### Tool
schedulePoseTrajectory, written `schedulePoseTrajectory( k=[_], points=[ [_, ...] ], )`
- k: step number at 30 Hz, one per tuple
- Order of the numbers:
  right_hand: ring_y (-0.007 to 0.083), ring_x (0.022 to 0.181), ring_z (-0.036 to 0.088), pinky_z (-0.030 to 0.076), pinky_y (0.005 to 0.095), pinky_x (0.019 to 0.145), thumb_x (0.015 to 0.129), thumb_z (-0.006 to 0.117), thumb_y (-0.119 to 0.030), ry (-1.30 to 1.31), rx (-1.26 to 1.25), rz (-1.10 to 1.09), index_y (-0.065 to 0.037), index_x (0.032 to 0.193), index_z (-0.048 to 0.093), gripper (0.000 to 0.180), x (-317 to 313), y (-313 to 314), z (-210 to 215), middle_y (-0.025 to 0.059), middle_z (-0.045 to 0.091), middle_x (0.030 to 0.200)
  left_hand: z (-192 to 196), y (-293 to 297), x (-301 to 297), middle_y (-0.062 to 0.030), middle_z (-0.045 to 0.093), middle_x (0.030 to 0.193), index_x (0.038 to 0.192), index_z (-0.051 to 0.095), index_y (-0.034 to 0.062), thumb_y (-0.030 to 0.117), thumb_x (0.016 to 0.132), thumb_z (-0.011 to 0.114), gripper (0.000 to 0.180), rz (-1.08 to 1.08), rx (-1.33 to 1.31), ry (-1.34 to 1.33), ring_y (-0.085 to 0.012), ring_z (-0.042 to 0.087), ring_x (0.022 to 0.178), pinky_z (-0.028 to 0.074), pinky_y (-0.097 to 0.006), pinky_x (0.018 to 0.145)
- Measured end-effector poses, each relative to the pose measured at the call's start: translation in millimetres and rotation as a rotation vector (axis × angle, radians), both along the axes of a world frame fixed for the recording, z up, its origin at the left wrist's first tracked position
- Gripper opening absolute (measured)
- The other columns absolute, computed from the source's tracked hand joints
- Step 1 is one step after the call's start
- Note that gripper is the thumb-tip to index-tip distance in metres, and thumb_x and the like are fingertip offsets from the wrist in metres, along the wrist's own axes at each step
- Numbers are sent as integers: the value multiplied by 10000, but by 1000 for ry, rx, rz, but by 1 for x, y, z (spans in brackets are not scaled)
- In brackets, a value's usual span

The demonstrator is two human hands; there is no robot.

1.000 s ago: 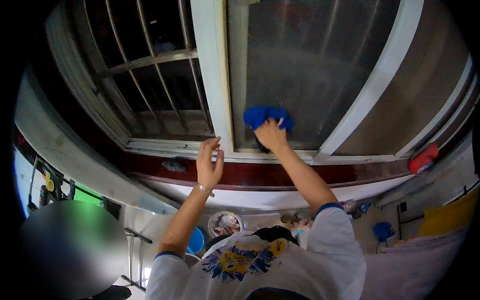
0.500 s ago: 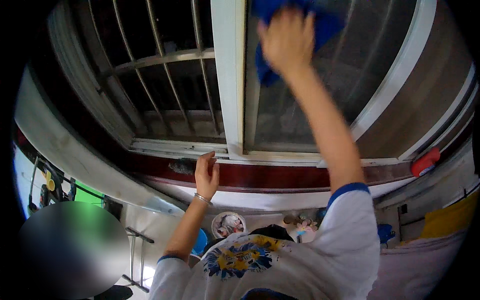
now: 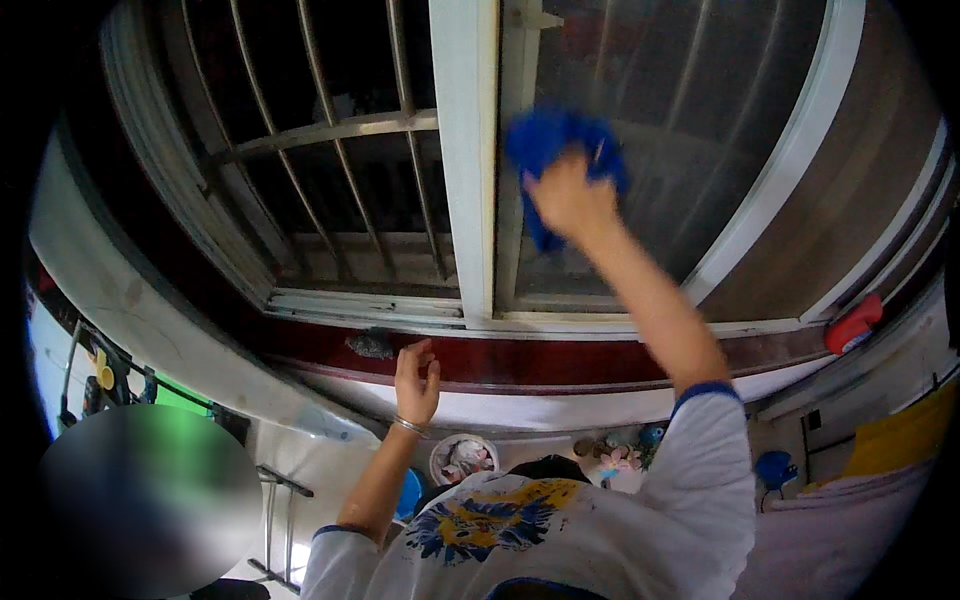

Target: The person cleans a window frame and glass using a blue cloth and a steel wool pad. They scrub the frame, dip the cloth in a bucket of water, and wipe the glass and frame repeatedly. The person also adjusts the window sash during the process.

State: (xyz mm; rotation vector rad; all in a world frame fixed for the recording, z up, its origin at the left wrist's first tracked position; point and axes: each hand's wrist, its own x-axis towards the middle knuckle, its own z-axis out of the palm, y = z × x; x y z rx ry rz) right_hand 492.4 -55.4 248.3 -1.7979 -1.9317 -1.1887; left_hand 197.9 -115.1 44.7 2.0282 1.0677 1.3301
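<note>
The blue cloth (image 3: 560, 150) is bunched and fuzzy-looking, a strong blue, pressed against the glass pane (image 3: 690, 110) of the right window panel, just beside the white upright frame (image 3: 465, 150) that splits the window in two. The right hand (image 3: 570, 195) lies on the cloth with its fingers closed over it, holding it to the glass; the hand is blurred, so the finer grip cannot be told. The pane is cloudy and streaked, with a slanted white frame bar (image 3: 775, 180) crossing it on the right. To the left of the upright frame the window is open to the dark, and thin metal bars (image 3: 340, 130) run across the opening, some upright and one crosswise. Below the window runs a white sill track (image 3: 370, 305), and under it a dark red ledge (image 3: 560, 360) with a smooth, glossy face. The left hand (image 3: 415, 380) rests at this ledge, fingers loosely curled and holding nothing, with a thin bangle (image 3: 408, 428) at the wrist. A small grey lump (image 3: 370, 345) sits on the ledge just left of that hand. A red bottle (image 3: 852, 325) lies on the ledge far to the right, well apart from both hands. The person wears a white shirt (image 3: 600, 540) with blue sleeve cuffs and a blue and yellow print.
</note>
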Motion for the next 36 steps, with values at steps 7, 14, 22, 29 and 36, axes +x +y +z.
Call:
schedulePoseTrajectory(
  k=[7, 14, 22, 29, 36],
  points=[
    [387, 1170, 463, 322, 525, 1015, 925, 444, -309, -77, 880, 165, 65, 1088, 581, 431, 20, 10, 307, 245, 515, 1247, 10, 10, 16, -139, 549, 1007, 1114, 539, -10, -16, 817, 547, 297, -38, 76, -116, -231, 583, 810, 485, -322, 740],
    [325, 1038, 525, 415, 509, 920, 883, 504, -392, 53, 491, 96, -25, 958, 659, 405, -32, 25, 122, 177, 594, 1101, 1, 2, 3, -132, 541, 1001, 1137, 528, -14, -30, 834, 538, 304, 33, 34, -66, -213, 588, 823, 492, -320, 734],
    [253, 905, 572, 473, 424, 784, 769, 583, -202, 145, 40, 155, -107, 900, 675, 186, -12, -7, -185, 64, 606, 1029, 5, -8, 41, -137, 541, 1020, 1143, 529, 7, -38, 819, 548, 328, -102, -15, -14, -230, 602, 856, 505, -313, 745],
    [304, 869, 565, 484, 407, 731, 707, 580, -56, 325, 79, 349, -16, 860, 629, 165, 44, -87, -227, 151, 595, 976, -19, -12, 36, -143, 546, 1016, 1144, 536, -3, -29, 815, 551, 330, -84, -82, -14, -222, 597, 824, 495, -319, 731],
    [381, 919, 535, 440, 448, 829, 744, 588, -36, 786, -119, 430, 51, 951, 548, 228, -62, -56, -259, 212, 568, 984, -28, -14, 40, -128, 574, 1046, 1141, 536, -11, 5, 862, 542, 280, -113, -76, 13, -191, 598, 846, 488, -300, 757]
  ],
)
